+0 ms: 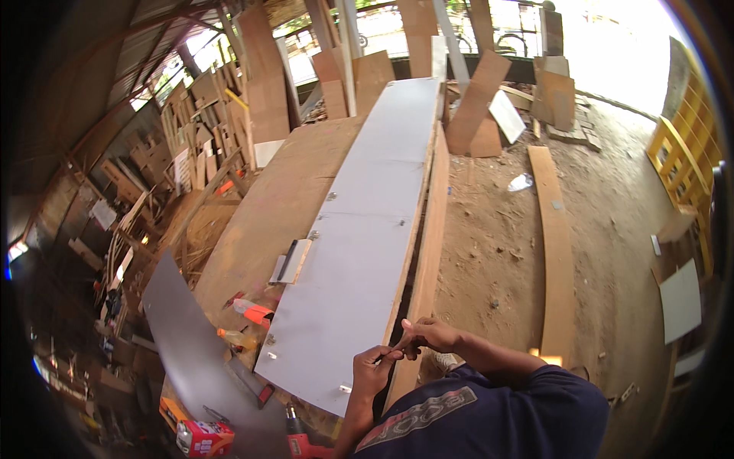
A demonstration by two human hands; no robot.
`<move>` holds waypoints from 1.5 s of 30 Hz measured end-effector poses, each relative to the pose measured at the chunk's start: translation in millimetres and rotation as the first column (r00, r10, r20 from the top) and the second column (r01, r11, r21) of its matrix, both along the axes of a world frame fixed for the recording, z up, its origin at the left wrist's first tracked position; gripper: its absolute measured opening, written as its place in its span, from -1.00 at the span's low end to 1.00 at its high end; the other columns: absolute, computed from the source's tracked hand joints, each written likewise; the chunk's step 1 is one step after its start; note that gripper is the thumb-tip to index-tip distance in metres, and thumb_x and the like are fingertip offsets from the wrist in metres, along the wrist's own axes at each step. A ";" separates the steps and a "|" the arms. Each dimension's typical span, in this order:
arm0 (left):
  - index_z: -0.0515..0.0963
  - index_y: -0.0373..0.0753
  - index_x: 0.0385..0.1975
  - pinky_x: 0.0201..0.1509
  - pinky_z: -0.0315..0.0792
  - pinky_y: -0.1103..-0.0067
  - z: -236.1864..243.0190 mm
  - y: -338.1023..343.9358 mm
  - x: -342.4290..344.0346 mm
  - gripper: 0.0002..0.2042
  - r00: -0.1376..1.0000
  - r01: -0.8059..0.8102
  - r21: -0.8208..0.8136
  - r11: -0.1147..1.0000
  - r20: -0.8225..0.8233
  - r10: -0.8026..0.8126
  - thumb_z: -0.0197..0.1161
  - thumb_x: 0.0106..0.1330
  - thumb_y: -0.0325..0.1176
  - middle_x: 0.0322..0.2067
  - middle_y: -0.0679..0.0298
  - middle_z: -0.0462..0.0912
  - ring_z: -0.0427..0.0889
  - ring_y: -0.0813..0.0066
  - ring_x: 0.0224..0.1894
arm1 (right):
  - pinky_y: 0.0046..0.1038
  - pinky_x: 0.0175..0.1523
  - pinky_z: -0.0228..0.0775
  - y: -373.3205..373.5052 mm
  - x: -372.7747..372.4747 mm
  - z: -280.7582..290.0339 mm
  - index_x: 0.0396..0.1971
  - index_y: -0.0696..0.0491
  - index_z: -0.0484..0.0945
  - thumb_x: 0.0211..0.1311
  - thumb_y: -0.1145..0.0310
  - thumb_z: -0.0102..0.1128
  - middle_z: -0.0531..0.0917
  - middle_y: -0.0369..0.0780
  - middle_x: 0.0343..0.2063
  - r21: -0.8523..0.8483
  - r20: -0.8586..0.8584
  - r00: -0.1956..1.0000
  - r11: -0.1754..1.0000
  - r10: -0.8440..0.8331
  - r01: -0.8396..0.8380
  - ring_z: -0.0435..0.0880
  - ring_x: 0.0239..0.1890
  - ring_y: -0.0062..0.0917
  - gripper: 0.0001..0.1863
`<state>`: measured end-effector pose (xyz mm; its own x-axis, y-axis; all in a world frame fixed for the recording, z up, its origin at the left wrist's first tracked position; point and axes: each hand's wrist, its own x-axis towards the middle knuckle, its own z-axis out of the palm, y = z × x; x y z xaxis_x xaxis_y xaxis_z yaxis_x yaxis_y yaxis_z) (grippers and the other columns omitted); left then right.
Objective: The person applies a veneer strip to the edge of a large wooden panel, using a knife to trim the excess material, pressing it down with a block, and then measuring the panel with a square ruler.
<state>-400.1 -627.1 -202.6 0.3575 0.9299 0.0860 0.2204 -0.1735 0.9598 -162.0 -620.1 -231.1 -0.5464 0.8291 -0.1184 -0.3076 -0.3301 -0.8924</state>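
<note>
My left hand [373,369] is closed near the lower right end of a long white panel [359,268] lying on a wooden worktable. My right hand [422,335] meets it just above and right, fingers bent and touching the left fingers; whatever is between them is too small to make out. Small metal fittings [271,339] sit along the panel's edges, and a small hinged board piece [292,262] lies on its left side. A wooden board [424,291] runs along the panel's right side, under my hands.
Tools including a red drill [298,440], an orange-handled tool [252,312] and a red box [202,436] lie at lower left by a dark sheet [183,329]. Boards [260,76] lean at the back and left; a long plank [552,245] and yellow frames [680,153] are right.
</note>
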 end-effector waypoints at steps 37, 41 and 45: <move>0.78 -0.41 -0.11 0.15 0.65 0.45 -27.2 -162.4 127.2 -0.77 0.697 0.716 -0.495 0.493 0.455 -0.555 0.52 0.42 -0.36 -0.19 0.09 0.88 0.84 0.37 -0.10 | -0.34 -0.19 0.54 -370.7 44.5 37.7 0.31 -0.22 0.76 0.46 -0.20 0.41 0.74 -0.08 -0.45 0.473 0.601 0.355 0.677 -0.716 0.564 0.68 -0.42 -0.44 -0.43; 0.75 -0.37 -0.22 0.15 0.64 0.44 -25.9 -186.5 176.7 -0.83 0.686 0.725 -0.488 0.485 0.449 -0.573 0.50 0.39 -0.37 -0.23 0.13 0.87 0.83 0.39 -0.15 | -0.36 -0.25 0.47 -401.4 86.5 33.7 0.33 -0.23 0.75 0.44 -0.21 0.42 0.66 -0.12 -0.52 0.488 0.558 0.349 0.638 -0.753 0.596 0.57 -0.47 -0.50 -0.41; 0.72 -0.33 -0.19 0.21 0.63 0.40 -30.1 -209.3 230.4 -0.88 0.618 0.778 -0.432 0.457 0.394 -0.681 0.46 0.42 -0.41 -0.23 0.15 0.85 0.81 0.40 -0.11 | -0.39 -0.23 0.49 -436.8 135.3 31.5 0.31 -0.15 0.75 0.50 -0.15 0.39 0.71 -0.16 -0.50 0.542 0.463 0.349 0.572 -0.814 0.616 0.60 -0.43 -0.56 -0.45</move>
<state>-169.7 -836.5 -232.7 0.9541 0.2306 -0.1909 0.1107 0.3208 0.9406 -26.7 -1056.9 -199.6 0.4033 0.9081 0.1129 0.3193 -0.0240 -0.9474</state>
